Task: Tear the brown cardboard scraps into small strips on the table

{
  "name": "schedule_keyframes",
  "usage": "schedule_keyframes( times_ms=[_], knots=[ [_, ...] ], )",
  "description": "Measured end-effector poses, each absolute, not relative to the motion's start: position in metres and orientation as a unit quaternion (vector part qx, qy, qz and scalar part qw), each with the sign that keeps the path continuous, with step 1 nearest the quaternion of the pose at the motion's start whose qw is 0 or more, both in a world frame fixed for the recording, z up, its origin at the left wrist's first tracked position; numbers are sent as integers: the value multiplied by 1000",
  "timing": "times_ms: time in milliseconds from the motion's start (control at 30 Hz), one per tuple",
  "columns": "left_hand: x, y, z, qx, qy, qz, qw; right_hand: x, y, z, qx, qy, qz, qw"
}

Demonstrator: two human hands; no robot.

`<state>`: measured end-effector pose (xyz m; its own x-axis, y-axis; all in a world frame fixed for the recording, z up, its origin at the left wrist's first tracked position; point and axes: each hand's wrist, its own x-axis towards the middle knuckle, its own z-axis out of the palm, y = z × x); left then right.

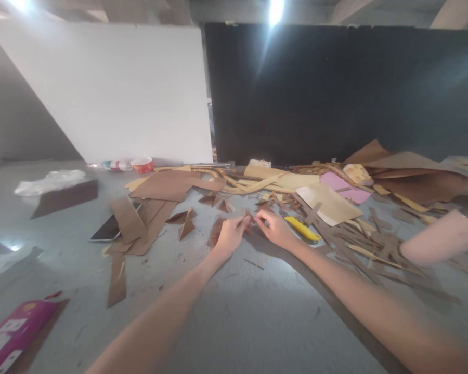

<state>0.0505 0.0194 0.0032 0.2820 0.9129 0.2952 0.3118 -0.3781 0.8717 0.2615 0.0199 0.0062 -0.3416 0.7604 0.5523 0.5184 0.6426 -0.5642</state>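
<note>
Near the middle of the head view, my left hand [231, 232] pinches a small brown folded piece [248, 220] between thumb and forefinger. Close on its right, my right hand [275, 227] is closed in a pinch, its fingertips at the edge of that same piece. Whether the piece is card or leather I cannot tell. A flat brown piece [215, 232] lies partly hidden behind my left hand. Folded brown triangles [186, 225] stand to the left. Just right of my right hand rests a yellow cutter-like tool [303, 229].
Brown sheets [156, 221] partly cover a dark tablet [108, 228] at left. Brown strips [378, 249] pile up at right, near another person's arm [442, 236]. A red paper bowl [142, 165] stands by the white panel [140, 93]. A purple box [27, 322] sits front left.
</note>
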Motion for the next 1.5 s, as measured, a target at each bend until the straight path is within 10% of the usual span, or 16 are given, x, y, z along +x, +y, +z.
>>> schedule_keyframes(
  times_ms=[1500],
  knots=[
    [51,30,1,679,418,449,404,259,12,14,-314,-851,123,403]
  ],
)
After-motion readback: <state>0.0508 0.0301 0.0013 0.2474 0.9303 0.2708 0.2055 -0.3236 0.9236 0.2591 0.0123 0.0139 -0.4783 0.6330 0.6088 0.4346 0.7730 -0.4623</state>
